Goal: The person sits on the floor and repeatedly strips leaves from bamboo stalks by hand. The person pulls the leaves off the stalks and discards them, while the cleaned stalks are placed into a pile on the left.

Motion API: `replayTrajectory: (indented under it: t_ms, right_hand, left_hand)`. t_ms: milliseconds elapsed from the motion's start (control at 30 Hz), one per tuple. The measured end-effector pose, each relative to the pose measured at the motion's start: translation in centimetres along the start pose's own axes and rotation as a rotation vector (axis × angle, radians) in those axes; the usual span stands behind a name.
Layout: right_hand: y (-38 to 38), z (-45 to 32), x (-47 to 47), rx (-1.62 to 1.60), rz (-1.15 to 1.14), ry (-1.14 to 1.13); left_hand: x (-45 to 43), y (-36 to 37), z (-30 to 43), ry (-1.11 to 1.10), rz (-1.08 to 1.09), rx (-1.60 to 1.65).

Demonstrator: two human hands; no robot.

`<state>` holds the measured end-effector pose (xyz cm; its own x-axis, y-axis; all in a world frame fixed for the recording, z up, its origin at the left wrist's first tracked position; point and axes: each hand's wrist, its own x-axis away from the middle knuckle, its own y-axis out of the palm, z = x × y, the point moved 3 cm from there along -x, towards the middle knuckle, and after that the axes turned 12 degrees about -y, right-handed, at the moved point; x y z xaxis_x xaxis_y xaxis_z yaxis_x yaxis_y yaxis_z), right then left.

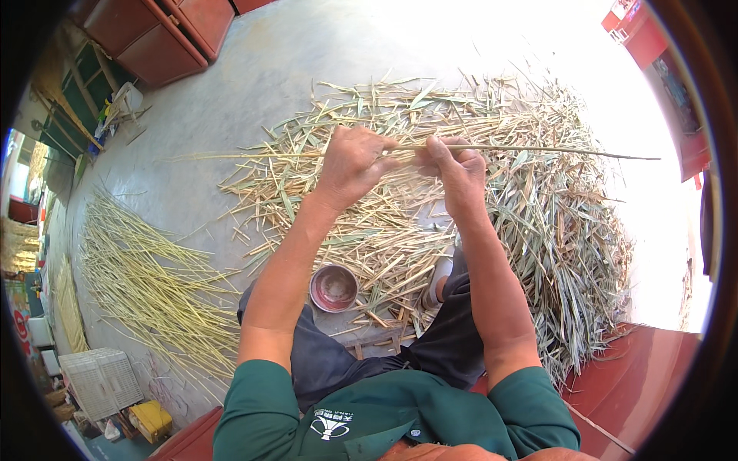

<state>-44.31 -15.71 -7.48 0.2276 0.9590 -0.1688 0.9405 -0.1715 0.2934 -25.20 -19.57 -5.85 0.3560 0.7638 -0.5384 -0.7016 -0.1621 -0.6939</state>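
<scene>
A long thin plant stalk runs nearly level across the view, above a heap of cut stalk pieces and leaves. My left hand is closed round its paler, left part. My right hand pinches the stalk between thumb and fingers, a short gap away, and its darker end sticks out to the right. Between my legs a round metal bowl stands on the floor. Stripped yellow-green stalks lie in a loose pile at the left, and leafy stalks are piled at the right.
Red cabinets stand at the upper left. A white plastic crate and a yellow container sit at the lower left. A glossy red surface is at the lower right. My shoe rests among the cut pieces.
</scene>
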Motion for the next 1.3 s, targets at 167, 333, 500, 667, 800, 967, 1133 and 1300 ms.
replayTrajectory:
  t_ms: [167,333,500,667,800,967,1133,1300]
  right_hand:
    - [1.5,-0.7,0.7,0.047,0.017,-0.135]
    - [2.0,-1.0,1.0,-0.022,-0.015,-0.328]
    - [1.8,-0.5,1.1,-0.026,0.037,-0.283]
    - [1.8,-0.5,1.2,-0.029,0.088,-0.236]
    - [2.0,-0.3,1.4,0.04,0.138,-0.239]
    - [0.7,1.0,0.5,0.073,0.258,-0.133]
    - [0.0,1.5,-0.3,0.021,0.225,-0.11]
    - [1.2,1.7,-0.4,-0.095,0.175,-0.07]
  left_hand:
    - [-0.5,0.1,0.8,0.009,0.109,0.111]
    - [-0.6,-0.7,0.4,0.068,0.129,0.079]
    - [-0.7,-1.0,0.4,0.056,0.173,0.024]
    - [-1.1,-1.3,-0.3,0.084,0.216,0.042]
    - [-1.5,-1.4,-0.6,0.036,0.123,0.108]
    - [-1.8,-7.0,-3.5,-0.502,0.312,0.744]
    - [-1.8,-11.2,-5.5,-0.543,0.419,0.178]
    - [-1.5,-4.1,-2.0,0.0,0.166,-0.226]
